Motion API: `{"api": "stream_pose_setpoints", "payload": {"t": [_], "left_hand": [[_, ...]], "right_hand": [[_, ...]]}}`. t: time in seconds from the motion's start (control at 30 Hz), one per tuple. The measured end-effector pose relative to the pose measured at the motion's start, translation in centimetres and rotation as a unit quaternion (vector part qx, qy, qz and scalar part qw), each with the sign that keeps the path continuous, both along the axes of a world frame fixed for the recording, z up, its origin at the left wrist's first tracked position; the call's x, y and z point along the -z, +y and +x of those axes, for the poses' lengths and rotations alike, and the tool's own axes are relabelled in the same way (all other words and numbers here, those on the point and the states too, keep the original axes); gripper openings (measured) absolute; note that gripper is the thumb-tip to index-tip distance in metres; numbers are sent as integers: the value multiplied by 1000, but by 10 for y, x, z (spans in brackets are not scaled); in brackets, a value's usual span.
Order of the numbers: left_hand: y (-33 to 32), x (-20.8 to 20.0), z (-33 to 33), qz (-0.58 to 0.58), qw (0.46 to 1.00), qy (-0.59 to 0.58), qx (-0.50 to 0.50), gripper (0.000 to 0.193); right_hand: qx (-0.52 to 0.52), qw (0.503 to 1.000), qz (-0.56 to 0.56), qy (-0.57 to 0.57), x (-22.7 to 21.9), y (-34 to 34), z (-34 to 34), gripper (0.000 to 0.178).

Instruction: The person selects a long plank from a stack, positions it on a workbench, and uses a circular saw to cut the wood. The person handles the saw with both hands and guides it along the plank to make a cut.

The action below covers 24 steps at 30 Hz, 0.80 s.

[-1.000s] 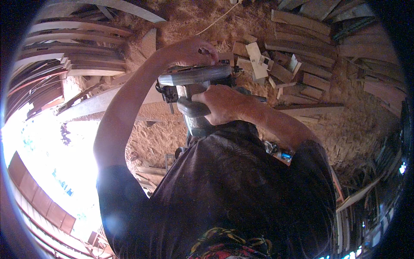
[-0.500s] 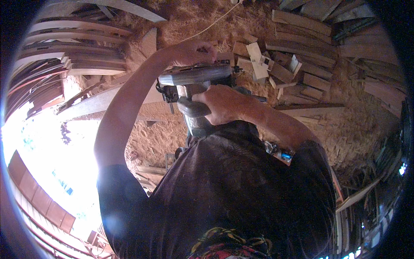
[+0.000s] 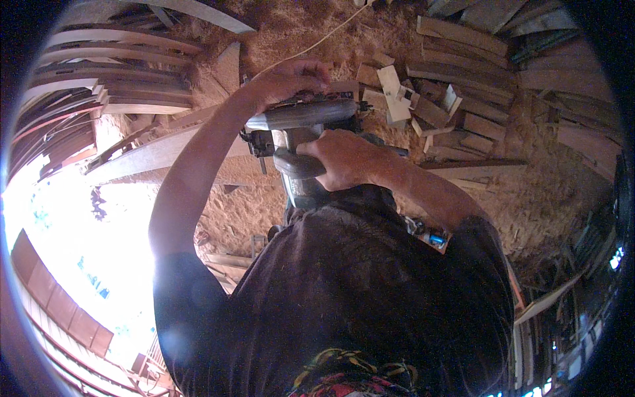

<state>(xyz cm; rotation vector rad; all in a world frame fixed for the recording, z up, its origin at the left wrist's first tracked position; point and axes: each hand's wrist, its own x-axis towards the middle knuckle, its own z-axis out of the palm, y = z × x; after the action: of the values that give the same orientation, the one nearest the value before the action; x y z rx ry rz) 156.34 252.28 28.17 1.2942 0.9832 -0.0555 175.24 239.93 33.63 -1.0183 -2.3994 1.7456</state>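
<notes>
A circular saw (image 3: 301, 118) with a rounded grey guard and a dark handle is in front of my body, above a pale board (image 3: 185, 149) that runs off to the left. My right hand (image 3: 344, 159) is wrapped round the saw's handle. My left hand (image 3: 294, 78) reaches round to the far side of the guard, its fingers curled down. What those fingers hold, if anything, is hidden. A small brown wooden piece (image 3: 344, 87) shows just right of my left fingertips. The saw's blade is out of sight beneath the guard.
Sawdust (image 3: 231, 215) covers the ground. Long curved planks (image 3: 126, 73) are stacked at the far left, and loose wood offcuts (image 3: 436, 109) lie in a heap to the right. A pale cord (image 3: 317, 41) runs beyond my left hand. Bright light washes out the left side.
My left forearm and wrist have shifted slightly to the right, the fingers still curled beyond the guard. The saw has moved very slightly right, with my right hand still on its handle.
</notes>
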Motion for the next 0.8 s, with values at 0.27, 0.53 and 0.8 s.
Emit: {"api": "stream_pose_setpoints", "payload": {"t": [0.27, 0.53, 0.8], "left_hand": [[0, -5, 8, 135, 982, 0, 131, 21], [15, -26, 13, 214, 940, 47, 263, 30], [20, -19, 15, 220, 930, 50, 289, 30]], "right_hand": [[33, 999, 18, 21, 9, -6, -1, 52], [39, 998, 25, 34, 9, -5, -1, 46], [39, 998, 27, 38, 7, -4, 1, 44]]}}
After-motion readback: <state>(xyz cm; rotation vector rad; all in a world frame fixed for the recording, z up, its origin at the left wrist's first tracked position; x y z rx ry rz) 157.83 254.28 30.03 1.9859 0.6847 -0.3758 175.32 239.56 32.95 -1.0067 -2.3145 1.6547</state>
